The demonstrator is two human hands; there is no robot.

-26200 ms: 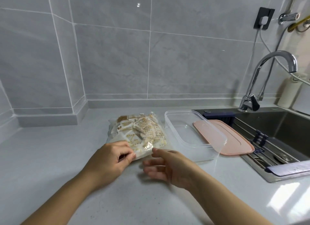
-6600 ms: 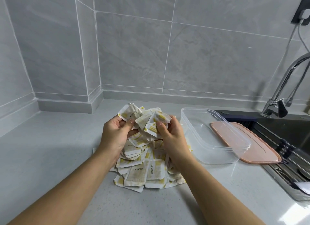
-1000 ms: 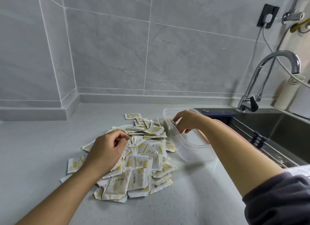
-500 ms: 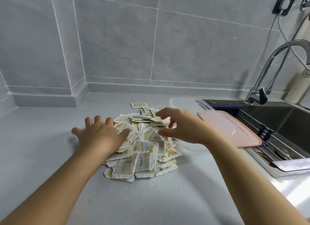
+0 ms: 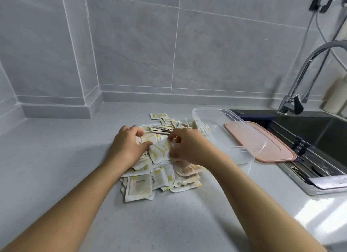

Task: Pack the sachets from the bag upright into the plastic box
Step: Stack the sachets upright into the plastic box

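A loose heap of several white-and-yellow sachets (image 5: 159, 169) lies on the grey counter. My left hand (image 5: 129, 146) rests on the heap's left side, its fingers curled over sachets there. My right hand (image 5: 187, 146) is just to the right of it and pinches a sachet (image 5: 159, 151) lifted off the top of the heap. The clear plastic box (image 5: 244, 148) stands right of the heap. A few sachets (image 5: 203, 129) stand upright against its near-left wall. No bag is in view.
A pink lid (image 5: 262, 141) lies behind the box at the sink's edge. The sink (image 5: 319, 139) with its chrome faucet (image 5: 293, 103) fills the right side. A tiled wall runs along the back, with a raised ledge (image 5: 56, 109) at the left.
Both hands have drawn together on top of the heap. My left hand's spread fingers have curled, and my right hand has taken hold of a sachet.
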